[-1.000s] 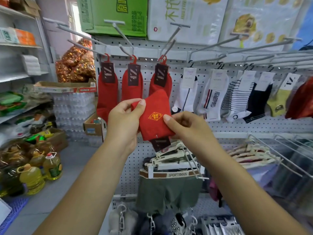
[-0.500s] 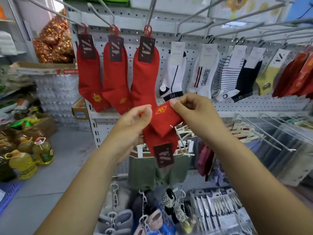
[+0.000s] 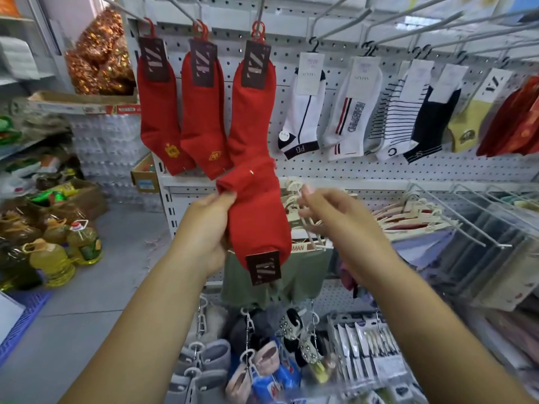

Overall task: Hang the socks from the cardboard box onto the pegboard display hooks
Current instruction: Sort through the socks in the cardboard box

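While the fingers of your left hand [image 3: 204, 227] pinch the red sock pair [image 3: 259, 217] by its foot end, below the hanging red socks [image 3: 250, 112], your right hand [image 3: 329, 212] is released beside it. Light, soft and floppy, it likely handles best by its stiff card label [image 3: 264, 268].

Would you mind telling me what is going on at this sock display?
A person is stocking the pegboard. Their left hand grips a red sock pair upside down, its label at the bottom, not yet on a hook. The right hand is open beside it, holding nothing. Three red pairs already hang from hooks above.
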The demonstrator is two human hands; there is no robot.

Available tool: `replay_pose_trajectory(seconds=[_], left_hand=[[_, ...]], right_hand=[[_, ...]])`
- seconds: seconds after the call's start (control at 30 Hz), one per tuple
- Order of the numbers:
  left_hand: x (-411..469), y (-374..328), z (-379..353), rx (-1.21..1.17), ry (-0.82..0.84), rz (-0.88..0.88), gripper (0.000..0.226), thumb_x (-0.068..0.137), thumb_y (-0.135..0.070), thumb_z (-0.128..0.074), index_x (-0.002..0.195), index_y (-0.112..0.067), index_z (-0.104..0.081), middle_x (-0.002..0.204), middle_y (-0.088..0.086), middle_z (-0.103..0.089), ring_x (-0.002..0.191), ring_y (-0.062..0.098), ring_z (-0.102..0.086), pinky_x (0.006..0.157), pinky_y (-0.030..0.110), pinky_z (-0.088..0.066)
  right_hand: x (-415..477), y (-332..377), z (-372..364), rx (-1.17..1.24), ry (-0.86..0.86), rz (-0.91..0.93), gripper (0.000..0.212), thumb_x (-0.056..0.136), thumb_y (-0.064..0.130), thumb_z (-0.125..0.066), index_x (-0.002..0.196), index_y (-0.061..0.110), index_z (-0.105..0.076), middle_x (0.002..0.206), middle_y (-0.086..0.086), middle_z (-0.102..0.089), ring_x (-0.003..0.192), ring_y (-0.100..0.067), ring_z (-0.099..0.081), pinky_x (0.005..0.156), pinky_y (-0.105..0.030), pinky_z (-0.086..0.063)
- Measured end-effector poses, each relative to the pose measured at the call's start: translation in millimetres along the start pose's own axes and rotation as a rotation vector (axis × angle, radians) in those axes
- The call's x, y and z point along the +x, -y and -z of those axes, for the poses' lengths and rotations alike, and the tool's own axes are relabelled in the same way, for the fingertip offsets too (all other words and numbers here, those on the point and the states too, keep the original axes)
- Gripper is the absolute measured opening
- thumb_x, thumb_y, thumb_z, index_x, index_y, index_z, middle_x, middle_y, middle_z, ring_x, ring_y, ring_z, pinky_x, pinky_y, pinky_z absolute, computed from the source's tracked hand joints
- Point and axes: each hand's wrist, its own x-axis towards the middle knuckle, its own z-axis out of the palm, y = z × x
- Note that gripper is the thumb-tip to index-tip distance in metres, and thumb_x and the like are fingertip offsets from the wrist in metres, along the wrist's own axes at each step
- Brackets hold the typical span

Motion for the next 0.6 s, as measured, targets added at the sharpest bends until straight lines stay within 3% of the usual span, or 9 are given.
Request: replay_pose_trajectory(seconds=[0.1,0.17,0.27,0.37,0.43,0.5,0.6], left_hand=[[0,4,4,-0.127,-0.077,0.14,0.028,0.101,-0.038,-0.06,0.112,-0.015,-0.07,0.1,0.009,-0.08,0.085,0.023,-0.078,0.071,0.04,-0.062],[-1,8,5,-0.142,-0.097,0.185,0.034,0.101,-0.042,-0.058,0.115,-0.014,-0.07,0.102,0.01,-0.079,0.082,0.023,-0.078,0.069,0.041,-0.063],[-1,15,7,-0.131,-0.112,0.18,0.039,0.102,-0.042,-0.055,0.117,-0.009,-0.069,0.097,0.008,-0.078,0.075,0.021,-0.075,0.068,0.039,-0.064],[-4,17,12,-0.153,-0.074,0.153,0.032,0.106,-0.037,-0.05,0.112,-0.011,-0.068,0.085,0.006,-0.078,0.064,0.015,-0.075,0.05,0.028,-0.059],[-4,19,18,-0.108,-0.099,0.143,0.028,0.106,-0.035,-0.05,0.107,-0.012,-0.067,0.086,0.01,-0.079,0.065,0.016,-0.077,0.048,0.026,-0.057],[-7,21,25,0.077,-0.176,0.118,0.036,0.104,-0.042,-0.054,0.094,-0.011,-0.068,0.071,0.008,-0.077,0.054,0.015,-0.073,0.043,0.023,-0.052],[-8,30,36,0.353,-0.379,-0.027,0.062,0.092,-0.06,-0.063,0.064,-0.005,-0.06,0.046,0.004,-0.056,0.035,0.013,-0.044,0.044,0.023,-0.037]], right_hand=[[-23,-24,-16,-0.046,0.27,-0.113,0.051,0.082,0.06,-0.07,0.115,0.022,-0.069,0.108,0.011,-0.077,0.1,-0.005,-0.073,0.095,-0.032,-0.057],[-32,-35,-26,-0.002,0.343,-0.156,0.035,0.09,0.037,-0.073,0.118,0.015,-0.071,0.107,0.002,-0.078,0.1,-0.012,-0.074,0.093,-0.03,-0.058],[-37,-44,-30,0.147,0.323,-0.161,0.023,0.094,0.013,-0.069,0.115,0.006,-0.072,0.103,-0.012,-0.079,0.095,-0.023,-0.076,0.085,-0.034,-0.062],[-33,-47,-25,0.202,0.255,-0.164,0.019,0.093,0.013,-0.07,0.11,0.006,-0.072,0.099,-0.017,-0.078,0.084,-0.026,-0.072,0.08,-0.037,-0.059],[-29,-48,-20,0.174,0.198,-0.14,0.018,0.093,0.015,-0.071,0.109,0.007,-0.07,0.099,-0.016,-0.078,0.082,-0.025,-0.071,0.08,-0.041,-0.057],[-26,-43,-15,0.17,0.152,-0.098,0.018,0.091,0.013,-0.072,0.109,0.008,-0.071,0.097,-0.012,-0.078,0.078,-0.018,-0.071,0.071,-0.031,-0.059],[-19,-39,-9,0.15,0.156,-0.033,0.019,0.089,0.007,-0.074,0.108,0.006,-0.074,0.095,-0.011,-0.078,0.077,-0.017,-0.07,0.069,-0.029,-0.06]])
